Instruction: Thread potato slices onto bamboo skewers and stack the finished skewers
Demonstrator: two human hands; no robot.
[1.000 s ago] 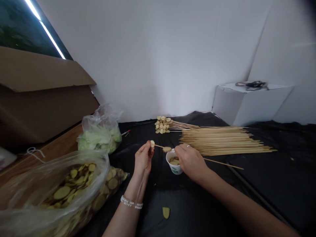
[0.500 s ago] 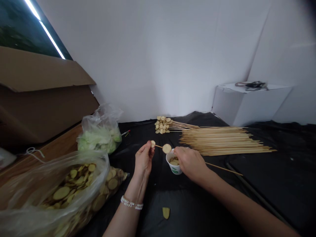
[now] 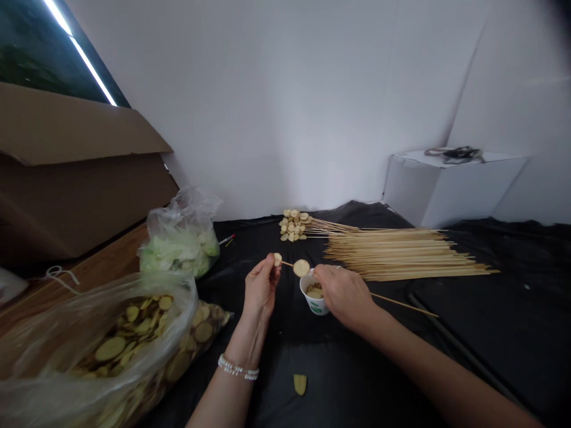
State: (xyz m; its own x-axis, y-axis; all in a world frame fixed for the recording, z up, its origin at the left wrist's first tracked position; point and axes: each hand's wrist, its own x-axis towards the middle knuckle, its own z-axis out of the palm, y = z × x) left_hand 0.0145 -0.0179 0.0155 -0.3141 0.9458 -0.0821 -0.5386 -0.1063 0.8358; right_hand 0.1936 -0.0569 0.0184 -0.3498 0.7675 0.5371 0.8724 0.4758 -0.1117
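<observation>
My left hand [image 3: 262, 284] pinches a small potato slice [image 3: 277, 259] at the tip of a wooden skewer [image 3: 404, 304]. A larger potato slice [image 3: 301, 268] sits farther along the same skewer. My right hand [image 3: 345, 295] is closed round the skewer's shaft, which comes out behind it to the right. Just under the right hand stands a white paper cup [image 3: 317, 306] with a green print; potato slices lie inside, and the hand hides part of its rim. One loose potato piece [image 3: 300, 384] lies on the black cover between my forearms.
A clear bag of potato slices [image 3: 111, 349] fills the lower left, with a bag of pale green vegetable [image 3: 178, 252] behind it. Finished potato skewers [image 3: 294, 226] and a heap of bare skewers [image 3: 410, 254] lie at the back. A cardboard box [image 3: 80, 202] and a white box [image 3: 446, 187] flank the black-covered surface.
Almost nothing differs. Both hands keep their grip on the skewer and potato slice, with only a very slight shift.
</observation>
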